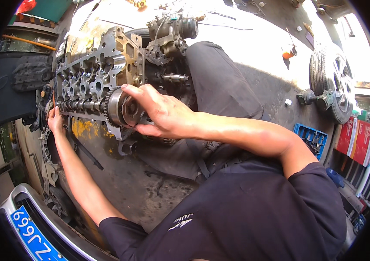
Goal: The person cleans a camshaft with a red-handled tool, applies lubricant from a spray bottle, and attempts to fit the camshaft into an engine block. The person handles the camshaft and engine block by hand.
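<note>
A camshaft (82,107) lies along the near side of a metal cylinder head (124,65), and a round toothed sprocket (117,106) sits on its right end. My right hand (163,114) is closed round the sprocket, its thumb low and its fingers over the top. At the other end of the shaft, my left hand (56,119) pinches with its fingertips beside the camshaft's left tip. A thin orange stick (54,98) rises just above those fingers; whether they touch it I cannot tell. Several round bores show in the head behind the shaft.
An engine unit with a ribbed pulley (189,28) stands beyond my knee (219,74). To the right are a wheel (332,82), a blue crate (311,139) and red boxes (356,137). A car bumper with a blue plate (35,235) is at the lower left.
</note>
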`<state>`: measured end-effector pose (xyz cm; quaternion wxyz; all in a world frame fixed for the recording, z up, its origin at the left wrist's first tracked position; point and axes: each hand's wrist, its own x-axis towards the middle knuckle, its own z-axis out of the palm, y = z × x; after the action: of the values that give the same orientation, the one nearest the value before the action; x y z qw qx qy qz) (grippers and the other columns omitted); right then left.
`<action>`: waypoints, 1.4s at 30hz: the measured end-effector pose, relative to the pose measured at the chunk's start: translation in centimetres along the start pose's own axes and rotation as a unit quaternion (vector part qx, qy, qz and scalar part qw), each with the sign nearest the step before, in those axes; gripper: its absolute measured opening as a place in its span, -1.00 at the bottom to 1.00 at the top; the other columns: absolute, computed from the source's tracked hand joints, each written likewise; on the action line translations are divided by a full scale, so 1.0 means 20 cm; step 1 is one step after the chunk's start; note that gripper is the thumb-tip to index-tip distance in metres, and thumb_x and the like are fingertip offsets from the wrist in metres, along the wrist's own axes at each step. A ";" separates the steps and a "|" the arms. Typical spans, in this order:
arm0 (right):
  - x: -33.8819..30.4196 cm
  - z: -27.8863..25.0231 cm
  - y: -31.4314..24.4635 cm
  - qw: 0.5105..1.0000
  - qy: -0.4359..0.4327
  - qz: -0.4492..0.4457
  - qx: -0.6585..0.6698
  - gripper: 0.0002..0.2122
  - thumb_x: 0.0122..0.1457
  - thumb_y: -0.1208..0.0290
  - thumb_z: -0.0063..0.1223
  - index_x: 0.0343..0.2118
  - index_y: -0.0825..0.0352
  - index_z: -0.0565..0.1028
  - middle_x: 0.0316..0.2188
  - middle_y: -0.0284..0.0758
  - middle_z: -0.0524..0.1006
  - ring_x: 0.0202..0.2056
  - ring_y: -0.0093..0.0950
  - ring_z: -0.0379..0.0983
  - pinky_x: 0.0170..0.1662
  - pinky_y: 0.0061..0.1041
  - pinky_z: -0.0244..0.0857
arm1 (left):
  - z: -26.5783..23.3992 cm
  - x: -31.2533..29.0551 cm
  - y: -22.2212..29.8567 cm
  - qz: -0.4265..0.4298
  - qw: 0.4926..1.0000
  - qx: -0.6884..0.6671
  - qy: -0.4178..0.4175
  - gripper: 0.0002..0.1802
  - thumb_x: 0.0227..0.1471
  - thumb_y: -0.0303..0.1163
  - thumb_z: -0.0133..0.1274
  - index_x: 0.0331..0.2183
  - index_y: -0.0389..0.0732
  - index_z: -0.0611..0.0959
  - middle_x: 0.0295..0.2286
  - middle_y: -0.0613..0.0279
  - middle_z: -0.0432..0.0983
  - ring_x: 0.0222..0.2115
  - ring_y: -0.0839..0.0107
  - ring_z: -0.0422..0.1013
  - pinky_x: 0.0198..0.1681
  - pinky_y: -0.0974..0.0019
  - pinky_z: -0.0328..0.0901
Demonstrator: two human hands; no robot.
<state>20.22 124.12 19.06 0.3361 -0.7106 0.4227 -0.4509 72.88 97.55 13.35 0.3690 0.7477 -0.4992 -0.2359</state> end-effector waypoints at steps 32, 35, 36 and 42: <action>0.18 0.07 -0.15 0.895 -0.051 0.361 0.257 -0.25 -0.02 0.21 0.42 0.03 0.46 0.09 -0.20 -0.12 0.49 -0.24 -0.47 0.50 -0.24 -0.52 0.42 | -0.10 0.07 0.33 -0.004 0.963 0.262 -0.059 -0.48 0.11 0.01 0.14 -0.49 -0.34 0.68 -0.60 0.22 0.54 -0.60 0.47 0.42 -0.46 0.30 0.31; 0.19 0.04 -0.15 0.894 -0.057 0.361 0.259 -0.18 -0.05 0.03 0.39 0.02 0.54 0.13 -0.12 0.04 0.46 -0.10 -0.32 0.46 -0.06 -0.43 0.35 | -0.06 0.00 0.34 0.001 0.981 0.178 -0.072 -0.57 0.13 -0.04 0.14 -0.40 -0.28 0.68 -0.62 0.30 0.52 -0.67 0.55 0.36 -0.59 0.39 0.23; 0.19 0.02 -0.13 0.904 -0.069 0.347 0.240 -0.16 -0.06 0.00 0.38 0.02 0.56 0.12 -0.11 0.07 0.45 -0.08 -0.28 0.46 -0.03 -0.39 0.35 | -0.05 0.00 0.34 0.001 0.987 0.140 -0.082 -0.59 0.14 -0.06 0.14 -0.38 -0.28 0.67 -0.62 0.30 0.52 -0.68 0.55 0.35 -0.60 0.40 0.22; 0.16 -0.13 -0.07 0.965 -0.166 0.166 0.112 -0.10 -0.08 0.17 0.41 0.20 0.43 0.04 -0.02 0.04 0.34 -0.09 -0.18 0.46 -0.02 -0.31 0.39 | -0.06 -0.05 0.21 0.016 0.998 0.037 -0.042 -0.59 0.15 -0.09 0.14 -0.21 -0.27 0.63 -0.67 0.45 0.38 -0.72 0.68 0.22 -0.62 0.56 0.06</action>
<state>18.89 121.55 22.34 0.5496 -0.6532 0.4196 -0.3087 70.91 97.93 17.34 0.3232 0.7425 -0.5343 -0.2424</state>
